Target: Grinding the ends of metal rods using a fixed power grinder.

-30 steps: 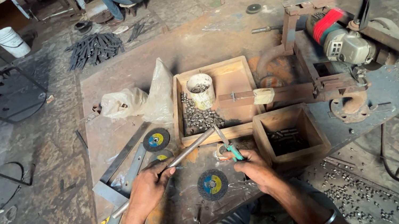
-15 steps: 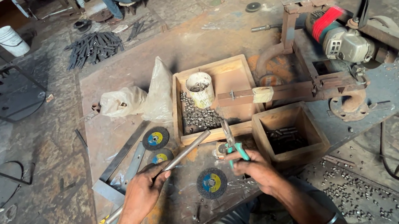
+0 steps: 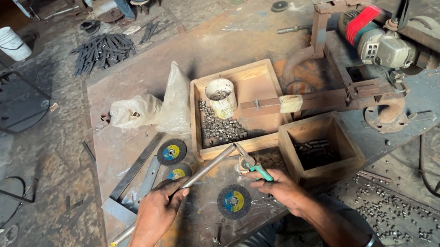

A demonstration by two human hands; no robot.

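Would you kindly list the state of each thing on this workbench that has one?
Left hand: closed around the metal rod.
Right hand: holding the green-handled pliers.
Large wooden tray: open, partly filled with small metal pieces.
White cup: upright, in the tray.
Small wooden box: open, few pieces inside.

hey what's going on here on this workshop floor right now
A person sits at a rusty steel plate on the floor. The left hand grips a long thin metal rod lying slantwise. The right hand holds green-handled pliers near the rod's far end. A grey cutting disc with a yellow-blue label lies between the hands, beside a small wooden box of short dark metal pieces.
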